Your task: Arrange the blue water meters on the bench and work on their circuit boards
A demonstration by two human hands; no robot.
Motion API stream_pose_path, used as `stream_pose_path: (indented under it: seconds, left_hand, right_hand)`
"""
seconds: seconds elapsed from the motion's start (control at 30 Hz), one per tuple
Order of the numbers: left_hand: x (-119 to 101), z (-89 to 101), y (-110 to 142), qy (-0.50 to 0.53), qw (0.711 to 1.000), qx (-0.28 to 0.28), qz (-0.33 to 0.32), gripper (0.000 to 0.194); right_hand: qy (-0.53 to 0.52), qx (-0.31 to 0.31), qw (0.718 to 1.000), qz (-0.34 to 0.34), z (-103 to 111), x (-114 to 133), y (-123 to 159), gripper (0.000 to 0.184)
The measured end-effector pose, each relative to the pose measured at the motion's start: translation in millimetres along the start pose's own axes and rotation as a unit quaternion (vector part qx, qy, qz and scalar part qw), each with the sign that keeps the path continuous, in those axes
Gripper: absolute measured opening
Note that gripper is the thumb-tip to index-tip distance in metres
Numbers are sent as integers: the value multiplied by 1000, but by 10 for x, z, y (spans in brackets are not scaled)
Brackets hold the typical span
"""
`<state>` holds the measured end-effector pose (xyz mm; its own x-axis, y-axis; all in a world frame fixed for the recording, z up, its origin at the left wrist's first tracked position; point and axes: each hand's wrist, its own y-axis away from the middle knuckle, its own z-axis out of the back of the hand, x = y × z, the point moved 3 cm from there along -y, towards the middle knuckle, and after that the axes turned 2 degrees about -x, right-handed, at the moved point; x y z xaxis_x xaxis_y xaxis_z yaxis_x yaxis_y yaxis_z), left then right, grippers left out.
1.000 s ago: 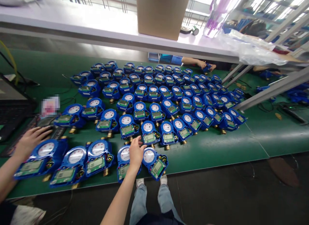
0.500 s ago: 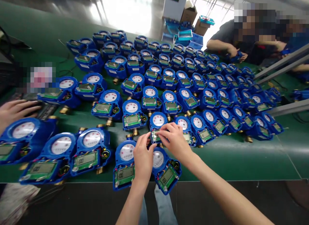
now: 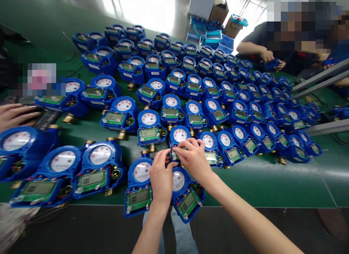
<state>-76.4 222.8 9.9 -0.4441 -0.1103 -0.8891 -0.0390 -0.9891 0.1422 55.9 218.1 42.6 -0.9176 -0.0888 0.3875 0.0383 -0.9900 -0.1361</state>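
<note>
At the near edge of the green bench (image 3: 267, 181), both of the person's hands meet over one blue water meter (image 3: 180, 135) in the front rows. The left hand (image 3: 161, 179) comes up from below with thumb and fingers curled toward the meter's lower half, and the right hand (image 3: 194, 157) lies across from the right, its fingertips pinched on the small green display board (image 3: 174, 154) under the white dial. The two hands are close together and touching the same unit, seemingly one steadying while the other presses or seats the board; how firmly they grip I cannot tell. Just below them lie two more open meters, one with its display (image 3: 137, 197) reading digits and another tilted meter (image 3: 188, 197) hanging slightly past the bench edge, within easy reach. Dozens of like meters sit face up in tight rows across the mat, dials toward the far side, probably so every display can be read at once. At far left another person's hand (image 3: 15, 115) rests by a dark keyboard (image 3: 47, 117). Across the bench, co-workers' hands (image 3: 269, 59) handle meters too, and cardboard boxes (image 3: 230, 17) and blue trays (image 3: 212, 37) stand on the bright floor behind
</note>
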Motion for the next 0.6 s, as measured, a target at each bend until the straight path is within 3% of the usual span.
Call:
stream_pose_path:
  seconds: [0.6]
  left_hand:
    - [-25,10,-140,20,998,46,47,42]
  right_hand:
    - [-3,-10,1000,4,-24,-46,-54,8]
